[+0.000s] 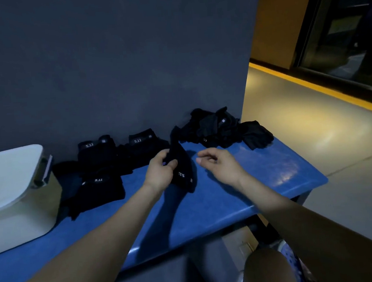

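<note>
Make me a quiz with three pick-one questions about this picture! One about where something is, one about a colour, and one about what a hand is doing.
1. Where is the white bin?
A) on the table's left end
B) on the floor
C) on a chair

2. What colour is the table?
A) red
B) blue
C) green

3. What is the left hand doing?
A) lying flat
B) holding a black sock
C) pointing at the wall

Answers:
1 A: the bin stands on the tabletop at the left.
2 B: the bare top is blue.
3 B: its fingers curl round the sock, while the right hand holds nothing.
</note>
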`<move>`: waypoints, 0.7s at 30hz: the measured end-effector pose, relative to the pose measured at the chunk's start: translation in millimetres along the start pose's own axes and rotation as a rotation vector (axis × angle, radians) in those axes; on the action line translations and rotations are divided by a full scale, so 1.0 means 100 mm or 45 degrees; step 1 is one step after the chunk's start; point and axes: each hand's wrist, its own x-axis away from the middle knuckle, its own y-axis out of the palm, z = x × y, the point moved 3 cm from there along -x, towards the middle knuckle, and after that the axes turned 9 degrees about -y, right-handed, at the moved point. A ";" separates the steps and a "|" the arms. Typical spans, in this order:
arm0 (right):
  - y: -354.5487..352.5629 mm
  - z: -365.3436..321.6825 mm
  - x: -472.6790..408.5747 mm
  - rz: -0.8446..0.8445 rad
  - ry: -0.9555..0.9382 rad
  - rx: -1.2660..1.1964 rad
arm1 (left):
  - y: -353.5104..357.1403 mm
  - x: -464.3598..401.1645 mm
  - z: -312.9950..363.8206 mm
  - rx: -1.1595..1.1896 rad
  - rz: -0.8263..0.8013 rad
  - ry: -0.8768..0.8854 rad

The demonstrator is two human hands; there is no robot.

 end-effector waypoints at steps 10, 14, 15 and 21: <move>0.35 -0.08 -0.08 0.217 0.499 -0.742 | -0.12 0.09 0.03 -0.215 -0.217 0.076; 0.43 -0.13 -0.10 0.121 0.514 -0.959 | -0.39 -0.02 -0.22 -0.044 0.028 -0.274; 0.46 -0.14 -0.10 0.088 0.508 -0.974 | -0.42 0.00 -0.27 0.167 -0.055 -0.447; 0.55 -0.04 -0.12 0.047 0.481 -0.912 | -0.51 0.01 -0.38 0.544 -0.259 -0.556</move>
